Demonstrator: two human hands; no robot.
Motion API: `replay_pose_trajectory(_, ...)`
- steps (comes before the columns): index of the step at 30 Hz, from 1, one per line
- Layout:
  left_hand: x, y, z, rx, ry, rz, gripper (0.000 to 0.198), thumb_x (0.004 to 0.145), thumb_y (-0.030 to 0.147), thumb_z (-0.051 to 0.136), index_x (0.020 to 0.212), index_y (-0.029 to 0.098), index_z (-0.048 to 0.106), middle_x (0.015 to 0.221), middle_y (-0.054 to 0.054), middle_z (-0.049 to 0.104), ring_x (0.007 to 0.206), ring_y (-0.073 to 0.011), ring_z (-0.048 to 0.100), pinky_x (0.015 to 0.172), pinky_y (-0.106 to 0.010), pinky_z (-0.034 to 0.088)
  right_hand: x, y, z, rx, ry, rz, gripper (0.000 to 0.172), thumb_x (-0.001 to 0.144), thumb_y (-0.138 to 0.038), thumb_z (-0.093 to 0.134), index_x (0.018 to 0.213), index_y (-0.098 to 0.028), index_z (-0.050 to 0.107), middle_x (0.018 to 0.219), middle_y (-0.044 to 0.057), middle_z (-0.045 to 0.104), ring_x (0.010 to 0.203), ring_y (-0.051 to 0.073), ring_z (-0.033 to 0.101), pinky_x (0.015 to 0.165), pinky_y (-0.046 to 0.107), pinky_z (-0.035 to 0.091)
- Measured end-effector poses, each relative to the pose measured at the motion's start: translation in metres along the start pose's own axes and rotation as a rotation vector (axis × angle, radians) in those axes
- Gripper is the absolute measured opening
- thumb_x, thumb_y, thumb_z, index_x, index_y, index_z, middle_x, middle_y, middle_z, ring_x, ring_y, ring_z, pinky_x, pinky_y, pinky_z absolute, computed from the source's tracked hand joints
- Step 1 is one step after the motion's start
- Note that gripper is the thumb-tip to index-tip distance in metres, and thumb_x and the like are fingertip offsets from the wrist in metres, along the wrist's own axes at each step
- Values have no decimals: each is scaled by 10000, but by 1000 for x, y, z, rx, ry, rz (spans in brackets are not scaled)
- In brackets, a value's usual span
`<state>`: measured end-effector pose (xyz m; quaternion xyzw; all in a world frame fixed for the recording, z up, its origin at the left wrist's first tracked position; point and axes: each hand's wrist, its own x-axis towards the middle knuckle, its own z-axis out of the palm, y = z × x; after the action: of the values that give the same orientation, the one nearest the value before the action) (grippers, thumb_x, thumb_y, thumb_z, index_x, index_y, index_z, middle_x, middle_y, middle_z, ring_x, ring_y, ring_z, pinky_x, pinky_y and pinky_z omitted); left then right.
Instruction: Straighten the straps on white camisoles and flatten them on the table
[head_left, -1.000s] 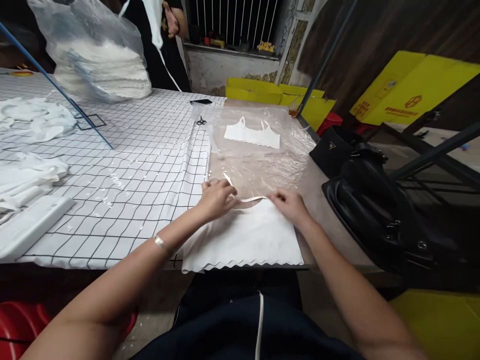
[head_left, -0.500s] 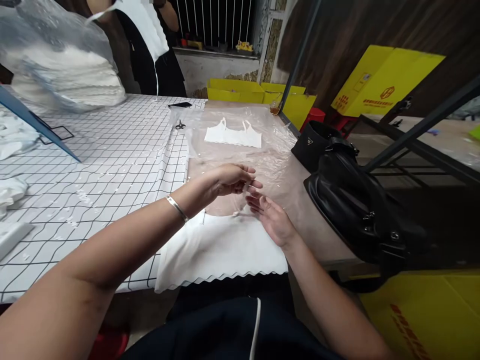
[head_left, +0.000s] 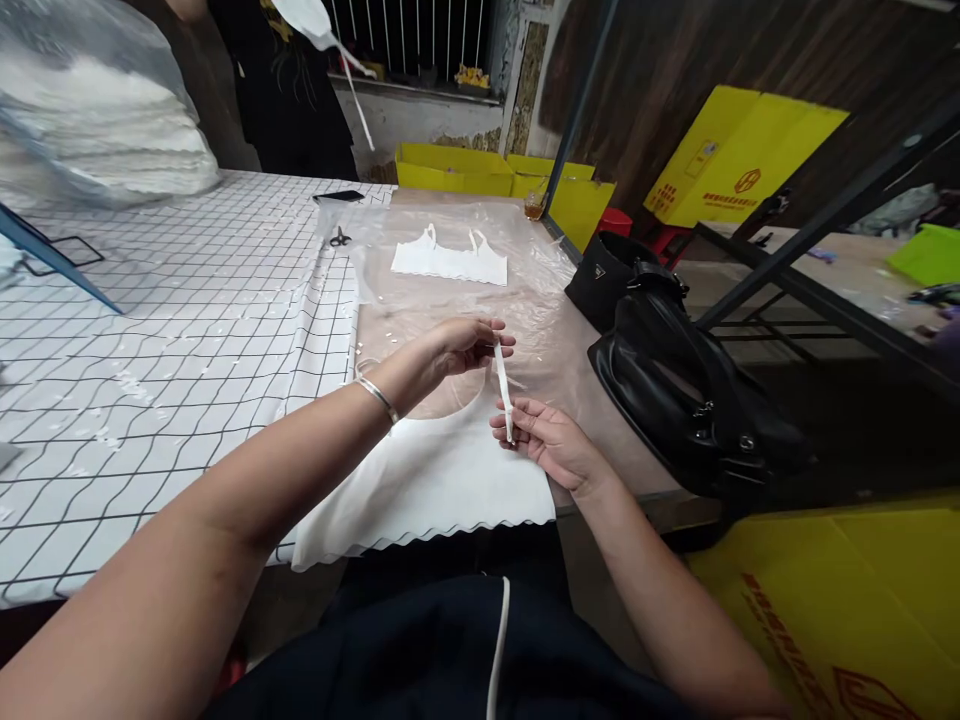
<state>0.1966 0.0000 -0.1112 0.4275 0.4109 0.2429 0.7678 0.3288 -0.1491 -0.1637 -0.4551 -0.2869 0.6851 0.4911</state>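
Note:
A narrow white strap [head_left: 502, 375] is stretched between my two hands. My left hand [head_left: 472, 345] pinches its far end, and my right hand [head_left: 544, 435] grips the near end by the thumb and fingers. Below them a white camisole-like garment [head_left: 427, 480] with a wavy hem lies flat along the table's front edge, its curved neckline facing away from me. The strap seems to run to this garment near my right hand, though my fingers hide the join. Farther off, a small white bra top [head_left: 450, 262] lies flat on clear plastic sheeting [head_left: 540, 260].
Black scissors [head_left: 340, 237] and a dark phone [head_left: 339, 196] lie beyond on the checked cloth [head_left: 247, 260]. Black handbags [head_left: 660, 380] stand at the right by a metal frame. Bagged white garments [head_left: 127, 140] are piled far left. Another person [head_left: 285, 90] stands across the table, near a white garment.
My hands have drawn apart, so the strap now shows taut between them. My right hand has closed on its near end. The other person's white garment has moved up.

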Motion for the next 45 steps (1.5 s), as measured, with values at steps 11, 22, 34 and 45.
replay_pose_trajectory(11, -23, -27, -16, 1122, 368, 287, 258, 860, 277, 623, 1093, 175, 578, 1073, -127, 690, 1004, -275, 621, 858, -385, 422, 1, -12, -5, -227, 70, 21, 366, 500, -418, 914, 717, -181, 740, 722, -5, 689, 642, 79, 559, 627, 221, 415)
replay_pose_trajectory(22, -72, -99, -16, 1346, 142, 226, 171, 773, 345, 698, 845, 191, 680, 1014, -90, 697, 1040, -312, 533, 902, -465, 291, 33, -6, -3, -369, 251, -258, 338, 516, -424, 875, 702, -194, 710, 670, 6, 660, 626, 122, 531, 616, 277, 389)
replay_pose_trajectory(34, -76, -100, -18, 1067, 141, 243, 160, 793, 307, 649, 702, 176, 635, 876, -39, 710, 1009, -278, 568, 977, -474, 254, 18, 12, 1, -869, 81, -409, 106, 713, -319, 698, 654, -232, 685, 761, 24, 652, 783, 196, 584, 739, 332, 459)
replay_pose_trajectory(45, -79, -96, -18, 1011, 137, 257, 145, 787, 291, 648, 699, 177, 625, 850, -38, 705, 975, -262, 595, 988, -479, 271, 17, 14, 0, -886, 121, -454, 87, 720, -303, 686, 677, -228, 680, 757, 20, 640, 755, 186, 567, 753, 340, 453)
